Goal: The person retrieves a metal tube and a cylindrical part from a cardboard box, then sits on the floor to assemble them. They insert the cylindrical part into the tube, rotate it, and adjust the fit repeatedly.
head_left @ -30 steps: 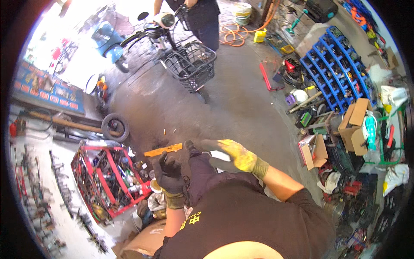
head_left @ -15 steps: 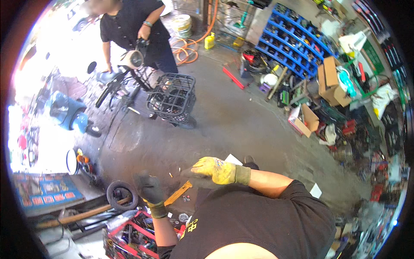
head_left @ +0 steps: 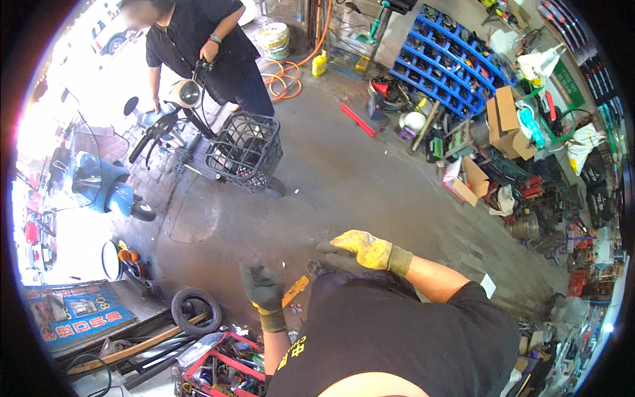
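My left hand (head_left: 265, 295), in a dark-palmed glove with a yellow back, hangs over the floor with its fingers loosely stretched and nothing seen in them. A short strip of wood (head_left: 296, 290) lies on the floor just beside it. My right hand (head_left: 368, 251), in a matching glove, is held out in front of my body, fingers extended to the left and holding nothing that I can see. Ahead on the left stands a two-wheeled bike with a black front basket (head_left: 245, 152) and a round headlight (head_left: 187, 94). Another person (head_left: 211, 49) in dark clothes has a hand at its handlebar.
A red tool crate (head_left: 225, 364) and a loose tyre (head_left: 196, 311) are at lower left. A blue scooter (head_left: 99, 182) stands at far left. Blue parts bins (head_left: 450, 63), a cardboard box (head_left: 506, 126) and clutter line the right. A red bar (head_left: 358, 120) and an orange hose (head_left: 284, 79) lie beyond.
Both my hands have shifted to the right with my body. The basketed bike and the person beside it have moved a little to the left.
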Action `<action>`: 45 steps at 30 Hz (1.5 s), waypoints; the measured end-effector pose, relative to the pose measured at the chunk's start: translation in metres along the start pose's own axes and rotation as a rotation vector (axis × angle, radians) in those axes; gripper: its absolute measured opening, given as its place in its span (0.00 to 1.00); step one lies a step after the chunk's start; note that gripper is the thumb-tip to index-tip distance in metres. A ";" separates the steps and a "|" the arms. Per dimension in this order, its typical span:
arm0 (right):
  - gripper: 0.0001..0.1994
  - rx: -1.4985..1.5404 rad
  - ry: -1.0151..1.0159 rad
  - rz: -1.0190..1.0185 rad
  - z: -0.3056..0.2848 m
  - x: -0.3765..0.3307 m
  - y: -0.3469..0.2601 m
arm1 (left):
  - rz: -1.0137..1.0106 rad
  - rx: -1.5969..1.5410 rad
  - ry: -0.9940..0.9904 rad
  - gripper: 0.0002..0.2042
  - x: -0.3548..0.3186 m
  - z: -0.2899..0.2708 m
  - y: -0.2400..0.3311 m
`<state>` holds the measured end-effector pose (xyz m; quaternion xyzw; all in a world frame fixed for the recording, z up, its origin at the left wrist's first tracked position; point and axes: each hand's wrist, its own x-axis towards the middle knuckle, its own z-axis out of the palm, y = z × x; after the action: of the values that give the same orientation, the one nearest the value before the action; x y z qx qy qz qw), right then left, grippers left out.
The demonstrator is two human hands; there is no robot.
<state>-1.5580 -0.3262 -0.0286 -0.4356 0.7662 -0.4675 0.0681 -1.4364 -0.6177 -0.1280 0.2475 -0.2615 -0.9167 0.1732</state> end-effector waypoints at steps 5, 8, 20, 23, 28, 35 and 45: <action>0.16 0.017 -0.015 0.201 -0.020 0.021 0.004 | 0.056 0.158 -0.063 0.16 0.018 0.004 -0.008; 0.17 0.149 0.060 0.225 -0.033 0.016 0.029 | 0.571 0.761 -0.074 0.21 0.042 0.042 -0.038; 0.19 0.757 0.211 0.383 -0.173 0.056 0.171 | 0.084 0.690 -0.101 0.25 0.119 0.221 -0.140; 0.19 0.865 0.155 0.521 -0.217 0.079 0.206 | 0.012 0.714 -0.085 0.25 0.151 0.265 -0.169; 0.19 0.771 -0.003 0.474 -0.272 0.116 0.247 | 0.023 0.672 -0.081 0.25 0.179 0.326 -0.190; 0.21 0.768 0.009 0.469 -0.304 0.167 0.307 | -0.012 0.692 -0.040 0.23 0.254 0.362 -0.215; 0.33 0.601 0.277 0.431 -0.372 0.215 0.418 | -0.210 0.584 -0.321 0.18 0.440 0.471 -0.240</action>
<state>-2.1323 -0.1626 -0.0822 -0.1582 0.6709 -0.7004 0.1851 -2.0976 -0.4366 -0.0748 0.1649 -0.5098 -0.8432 -0.0436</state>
